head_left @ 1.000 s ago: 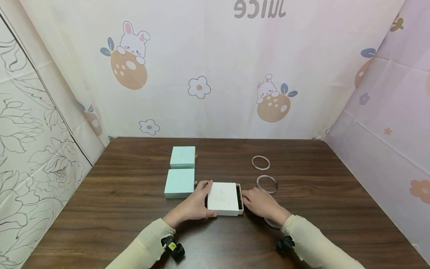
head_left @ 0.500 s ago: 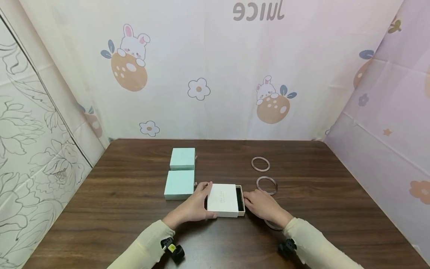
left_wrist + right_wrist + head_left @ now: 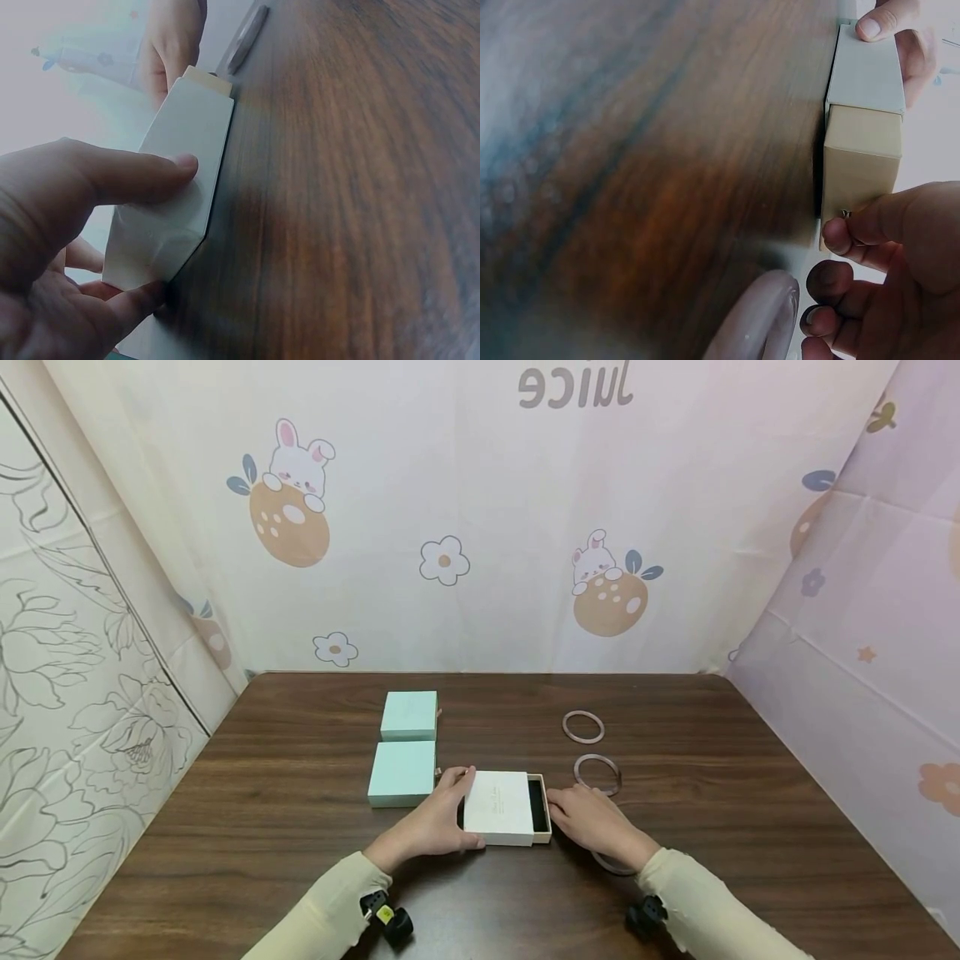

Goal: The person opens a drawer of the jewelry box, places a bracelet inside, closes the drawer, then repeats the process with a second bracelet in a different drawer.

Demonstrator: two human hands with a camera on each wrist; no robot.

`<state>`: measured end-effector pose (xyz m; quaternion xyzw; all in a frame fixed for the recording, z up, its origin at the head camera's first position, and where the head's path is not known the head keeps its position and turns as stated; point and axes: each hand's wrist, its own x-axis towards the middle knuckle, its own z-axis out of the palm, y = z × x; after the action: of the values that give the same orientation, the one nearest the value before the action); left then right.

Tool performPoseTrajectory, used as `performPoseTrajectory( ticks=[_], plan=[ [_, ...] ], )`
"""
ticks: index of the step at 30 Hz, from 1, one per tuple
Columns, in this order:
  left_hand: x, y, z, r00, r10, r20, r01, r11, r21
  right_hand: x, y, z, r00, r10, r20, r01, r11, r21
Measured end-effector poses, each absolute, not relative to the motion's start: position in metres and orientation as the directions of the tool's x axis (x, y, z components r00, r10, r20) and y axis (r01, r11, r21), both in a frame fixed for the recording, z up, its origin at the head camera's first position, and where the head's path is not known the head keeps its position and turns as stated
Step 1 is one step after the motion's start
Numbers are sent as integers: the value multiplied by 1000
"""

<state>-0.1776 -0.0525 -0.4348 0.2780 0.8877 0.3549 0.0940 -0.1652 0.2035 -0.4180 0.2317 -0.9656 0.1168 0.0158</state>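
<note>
A white drawer-style gift box [image 3: 497,806] lies on the table, its cream drawer [image 3: 862,176] partly out on the right and dark inside. My left hand [image 3: 429,822] grips the outer sleeve at its left end, thumb along the near side in the left wrist view. At the drawer's front, my right hand [image 3: 597,823] pinches a small pull tab [image 3: 845,214] between thumb and forefinger; most of the tab is hidden by the fingertips. Below the right wrist, a bangle [image 3: 761,319] shows partly, the rest covered by the hand and arm.
Two mint-green boxes, a far one [image 3: 409,712] and a near one [image 3: 402,770], stand left of the white box. Two more bangles, one farther back [image 3: 583,713] and one closer [image 3: 597,757], lie to the right. A patterned curtain [image 3: 450,610] hangs behind the table [image 3: 300,752].
The drawer has slid a little farther right out of the white sleeve, my right hand moving with it. My left hand keeps its hold on the sleeve.
</note>
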Motion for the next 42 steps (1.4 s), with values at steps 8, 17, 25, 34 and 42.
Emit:
performPoseTrajectory(
  ticks=[8, 17, 25, 34, 42],
  plan=[
    [-178, -52, -435, -828, 560, 29, 423, 590, 688, -165, 205, -417, -886, -453, 98, -463, 862, -208],
    [-178, -53, -435, -829, 558, 33, 427, 595, 681, -164, 207, -416, -875, -467, 127, -484, 851, -202],
    [-178, -52, -435, -829, 559, 33, 424, 589, 688, -163, 209, -415, -882, -459, 110, -472, 855, -216],
    [-177, -53, -435, -827, 561, 39, 430, 588, 685, -162, 212, -415, -890, -446, 91, -455, 862, -225],
    [-177, -53, -435, -829, 559, 36, 428, 590, 685, -162, 215, -414, -896, -436, 82, -444, 875, -194]
  ],
)
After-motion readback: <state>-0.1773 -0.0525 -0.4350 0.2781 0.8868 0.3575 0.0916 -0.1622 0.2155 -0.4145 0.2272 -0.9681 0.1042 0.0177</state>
